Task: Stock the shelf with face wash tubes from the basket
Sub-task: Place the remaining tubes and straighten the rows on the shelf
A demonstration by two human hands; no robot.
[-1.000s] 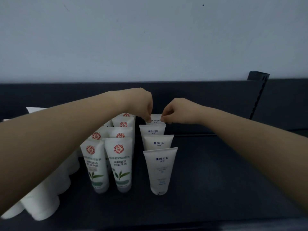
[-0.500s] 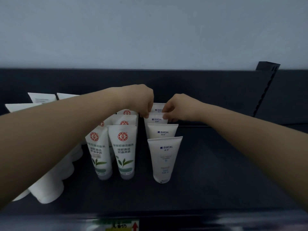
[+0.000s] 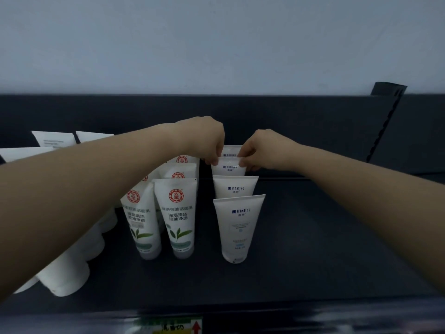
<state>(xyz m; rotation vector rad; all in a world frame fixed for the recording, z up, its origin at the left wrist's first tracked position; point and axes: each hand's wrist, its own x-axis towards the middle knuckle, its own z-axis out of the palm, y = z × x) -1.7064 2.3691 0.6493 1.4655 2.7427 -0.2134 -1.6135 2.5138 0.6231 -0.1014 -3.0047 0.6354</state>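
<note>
Two bare arms reach over a dark shelf (image 3: pixel 325 237). The left hand (image 3: pixel 204 141) and the right hand (image 3: pixel 263 150) each pinch a top corner of a white face wash tube (image 3: pixel 228 168), which stands upright, third from the front in a row of four. Green-leaf tubes (image 3: pixel 179 213) stand just beside the row, on its left.

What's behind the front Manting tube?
Three more Manting tubes in file: second tube, third tube, pinched at its top by the left hand and right hand, and rearmost tube. Their lower bodies are covered.
</note>
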